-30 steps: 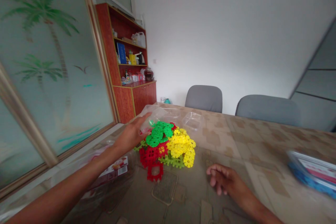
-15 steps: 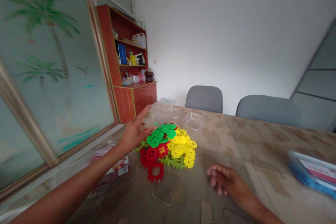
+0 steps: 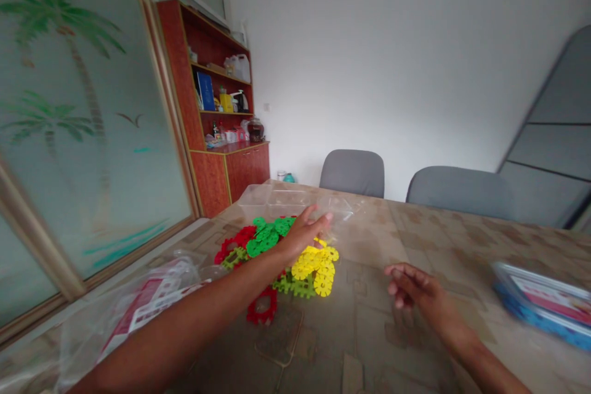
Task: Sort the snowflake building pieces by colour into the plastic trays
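Observation:
A pile of flat plastic snowflake pieces lies on the table: green ones [image 3: 264, 237], yellow ones [image 3: 316, 265] and red ones [image 3: 261, 308]. My left hand [image 3: 302, 231] reaches across the pile with fingers stretched out and holds nothing; its fingertips sit at the edge of a clear plastic container [image 3: 339, 208]. More clear containers [image 3: 272, 196] stand behind the pile. My right hand [image 3: 413, 286] hovers just above the table to the right of the pile, fingers loosely curled, with nothing visible in it.
A clear plastic bag with a red and white box [image 3: 148, 301] lies at the near left. A blue box [image 3: 545, 301] sits at the right edge. Two grey chairs [image 3: 353, 172] stand behind the patterned table [image 3: 438, 240]. A wooden shelf unit [image 3: 217, 104] fills the left corner.
My left hand has let go of a clear container on the left and swung right across the pile. My right hand lifted slightly. The camera view shifted.

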Demonstrator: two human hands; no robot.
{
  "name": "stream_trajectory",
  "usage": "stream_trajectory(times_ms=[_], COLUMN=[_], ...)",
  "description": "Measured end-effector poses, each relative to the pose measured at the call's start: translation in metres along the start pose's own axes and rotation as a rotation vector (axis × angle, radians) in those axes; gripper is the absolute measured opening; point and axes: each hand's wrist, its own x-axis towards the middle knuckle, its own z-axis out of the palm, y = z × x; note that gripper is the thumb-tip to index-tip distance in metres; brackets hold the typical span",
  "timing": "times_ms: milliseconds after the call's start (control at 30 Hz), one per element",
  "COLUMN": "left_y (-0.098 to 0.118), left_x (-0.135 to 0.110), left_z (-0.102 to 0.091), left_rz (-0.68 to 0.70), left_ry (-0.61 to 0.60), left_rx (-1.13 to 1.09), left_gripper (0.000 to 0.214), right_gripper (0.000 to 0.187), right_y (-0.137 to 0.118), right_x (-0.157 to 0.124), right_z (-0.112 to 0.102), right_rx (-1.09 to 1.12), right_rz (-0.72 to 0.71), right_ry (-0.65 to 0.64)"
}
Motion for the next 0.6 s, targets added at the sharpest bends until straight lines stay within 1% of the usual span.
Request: stream_trajectory(times_ms=[100, 167, 233, 300, 400, 500, 600], left_y=[0.001, 0.002, 0.004, 0.005, 0.002, -0.006, -0.016], left_x=[0.026, 0.045, 0.063, 0.082, 0.105, 0.120, 0.127], left_z=[0.001, -0.004, -0.013, -0.026, -0.045, -0.057, -0.062], left_rz=[-0.018, -0.042, -0.068, -0.094, -0.152, -0.202, -0.216], left_ry=[0.052, 0.089, 0.134, 0.183, 0.237, 0.276, 0.301], left_rx=[0.027, 0.047, 0.063, 0.080, 0.119, 0.178, 0.249], left_gripper=[0.068, 0.068, 0.065, 0.057, 0.038, 0.032, 0.033], right_gripper=[0.053, 0.049, 0.044, 0.039, 0.038, 0.035, 0.035], right_y=[-0.003, -0.002, 0.001, 0.005, 0.015, 0.029, 0.043], right_x=[0.007, 0.010, 0.010, 0.009, 0.005, 0.002, -0.002], right_z=[-0.035, -0.063, -0.090, -0.113, -0.140, -0.159, -0.169], right_rx=[-0.102, -0.172, -0.216, -0.238, -0.304, -0.466, -0.687], right_rz=[-0.064, -0.057, -0.030, -0.002, 0.039, 0.036, 0.008], right_ry=[0.171, 0.292, 0.360, 0.394, 0.409, 0.382, 0.426])
